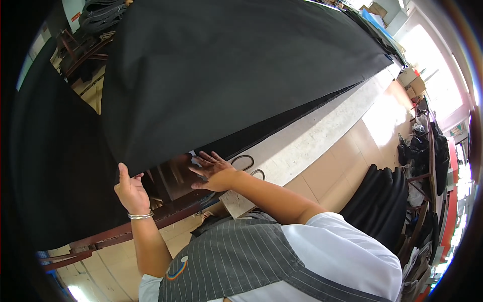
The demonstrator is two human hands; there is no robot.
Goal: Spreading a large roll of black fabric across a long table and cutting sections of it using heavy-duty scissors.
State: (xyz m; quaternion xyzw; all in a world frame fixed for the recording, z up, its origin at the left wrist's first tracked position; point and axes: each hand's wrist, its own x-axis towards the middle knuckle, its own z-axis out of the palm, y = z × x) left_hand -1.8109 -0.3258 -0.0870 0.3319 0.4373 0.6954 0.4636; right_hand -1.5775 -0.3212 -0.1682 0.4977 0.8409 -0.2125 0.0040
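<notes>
A wide black sheet of fabric or leather-like material [241, 65] spreads over the long table, its near edge lifted. My left hand [133, 195], with a silver bangle at the wrist, grips the sheet's near left corner, thumb on top and the other fingers partly hidden. Fingers spread, my right hand [215, 172] lies at the table's end, just below the raised edge and beside a lower dark layer [241, 141]. It holds nothing that I can see. Next to the right wrist, the looped handles of scissors [243, 162] stick out; their blades are hidden.
The pale tabletop [302, 143] runs along the sheet's right side. Another black sheet [60, 166] hangs over a reddish-brown frame [113, 232] at left. Black rolls [376, 196] stand on the tiled floor at right, beside a cluttered rack [427, 151]. Cardboard boxes [414, 83] sit farther back.
</notes>
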